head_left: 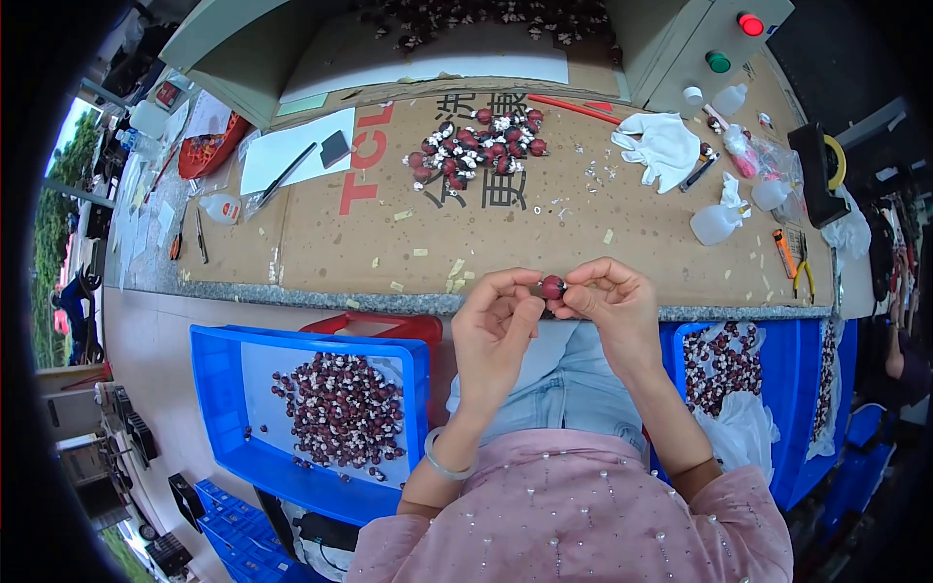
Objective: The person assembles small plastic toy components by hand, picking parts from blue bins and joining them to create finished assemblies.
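Close above the table's front edge, a small dark red ball-shaped piece [553, 287] sits between my two hands. My right hand [619, 303] pinches it from the right with thumb and fingers. The curled fingertips of my left hand [498, 323] meet its left side; what they grip there is partly hidden. Beyond my hands, a loose pile of dark red and white ball-shaped pieces [476, 149] lies on the cardboard table cover [330, 253]. Many similar pieces fill part of a blue bin [228, 389] at my left.
Blue bins [800, 389] with more pieces and plastic film stand at my right. A white glove [664, 146], squeeze bottles [716, 223], an orange cutter [783, 255] and yellow-handled pliers [805, 279] lie right. A metal housing [680, 68] with red and green buttons rises behind. Far left is a red tray [216, 146].
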`<state>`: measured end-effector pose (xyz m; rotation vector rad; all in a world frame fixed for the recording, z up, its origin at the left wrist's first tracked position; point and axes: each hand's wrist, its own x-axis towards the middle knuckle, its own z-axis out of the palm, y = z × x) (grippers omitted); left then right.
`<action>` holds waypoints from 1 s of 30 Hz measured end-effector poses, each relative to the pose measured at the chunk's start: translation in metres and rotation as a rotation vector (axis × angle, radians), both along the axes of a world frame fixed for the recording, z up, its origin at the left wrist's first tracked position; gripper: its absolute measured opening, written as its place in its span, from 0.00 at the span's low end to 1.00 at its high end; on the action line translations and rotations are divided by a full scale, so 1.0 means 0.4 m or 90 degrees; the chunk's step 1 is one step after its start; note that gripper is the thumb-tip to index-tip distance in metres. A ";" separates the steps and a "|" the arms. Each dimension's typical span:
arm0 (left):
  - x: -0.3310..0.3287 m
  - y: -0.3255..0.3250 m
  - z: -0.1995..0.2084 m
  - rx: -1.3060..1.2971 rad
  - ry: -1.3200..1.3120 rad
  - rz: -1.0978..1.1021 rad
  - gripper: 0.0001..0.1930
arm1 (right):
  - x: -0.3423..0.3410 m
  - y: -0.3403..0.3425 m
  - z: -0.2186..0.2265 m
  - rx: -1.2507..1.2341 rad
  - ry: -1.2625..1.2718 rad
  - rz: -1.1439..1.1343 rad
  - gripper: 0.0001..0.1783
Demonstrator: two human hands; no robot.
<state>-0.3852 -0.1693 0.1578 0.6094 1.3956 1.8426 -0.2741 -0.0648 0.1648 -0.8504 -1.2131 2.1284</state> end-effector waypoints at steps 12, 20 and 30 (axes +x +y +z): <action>-0.038 -0.028 -0.059 0.029 -0.129 0.013 0.15 | -0.045 -0.002 -0.005 0.387 -0.051 0.094 0.14; -0.066 -0.046 -0.058 0.026 -0.040 0.089 0.15 | -0.210 0.242 -0.020 0.791 -0.287 0.029 0.19; -0.083 -0.053 -0.056 0.020 -0.081 0.081 0.14 | -0.243 0.289 -0.053 0.786 -0.361 0.033 0.18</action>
